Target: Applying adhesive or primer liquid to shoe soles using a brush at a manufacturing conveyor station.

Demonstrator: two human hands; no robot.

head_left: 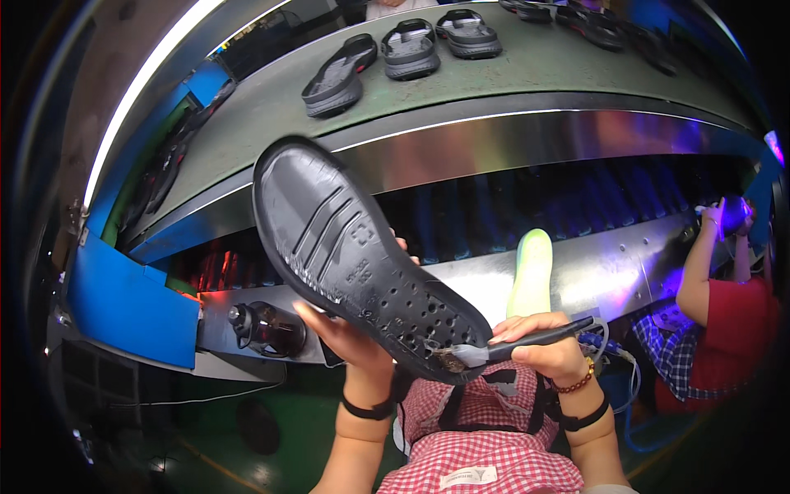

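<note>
A black shoe sole [362, 272] is tilted in front of me, its hollow side with small round holes facing up. My left hand [346, 333] grips it from beneath and along its left edge, with some fingers hidden behind it. My right hand [545, 342] is closed round the black handle of a brush [527, 344]. The brush's bristles touch the heel end of the sole, where the surface looks wet in places. Beyond my right hand lies a yellow-green, sole-shaped piece [532, 267] on the metal ledge.
Behind the sole, a green conveyor belt [535, 78] carries several black soles [411, 51]. On the metal ledge to the left stands a dark bottle [267, 328]. A blue panel [132, 296] rises at far left. On the right, a co-worker in a red top [736, 337] handles something under violet light.
</note>
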